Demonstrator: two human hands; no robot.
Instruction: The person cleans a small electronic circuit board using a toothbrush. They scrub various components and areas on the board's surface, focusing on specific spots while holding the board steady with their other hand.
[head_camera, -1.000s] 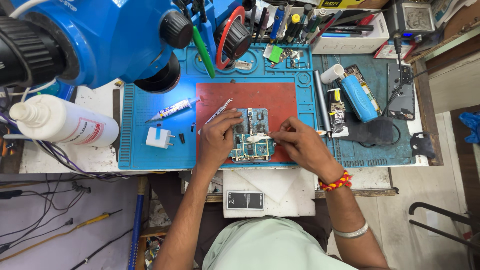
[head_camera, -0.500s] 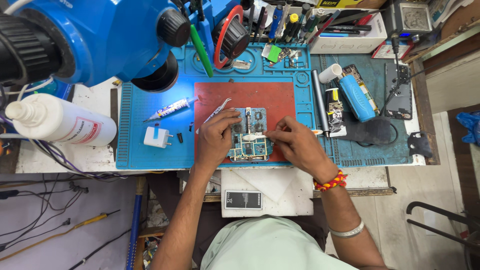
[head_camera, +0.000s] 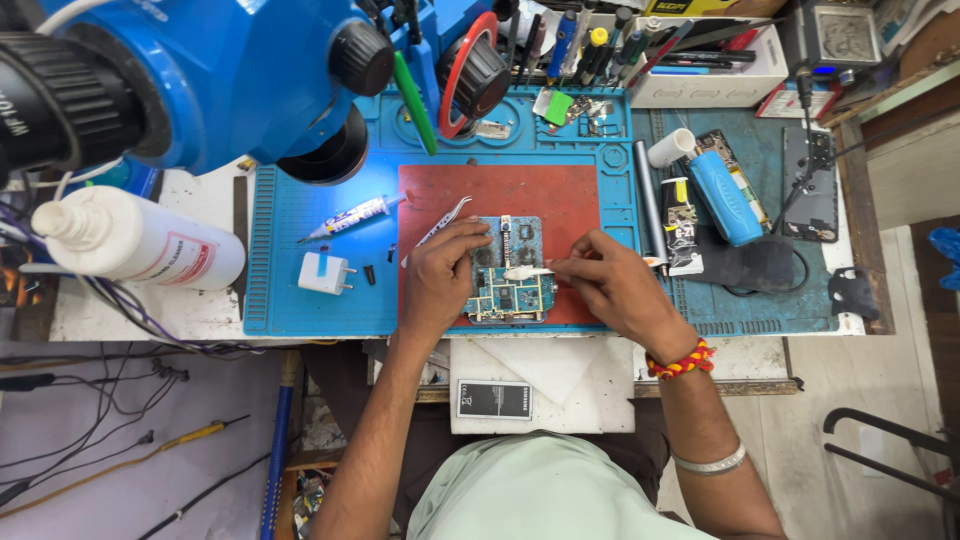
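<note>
One circuit board (head_camera: 508, 285) lies flat on the red mat (head_camera: 520, 195). The left hand (head_camera: 440, 275), fingers curled, presses its left edge, probably steadying it. The right hand (head_camera: 610, 285) pinches one small white swab (head_camera: 525, 272), its tip on the board. One pair of tweezers (head_camera: 440, 222) rests just beyond the left grip on the desk (head_camera: 150, 310).

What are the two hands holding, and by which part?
Right hand pinches the near end of a small white brush-like tool. Left hand presses the left edge of the blue-green circuit board.

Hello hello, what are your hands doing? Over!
Left hand steadies blue circuit board on red mat. Right hand presses small white swab onto it. Nothing blocking.
</note>
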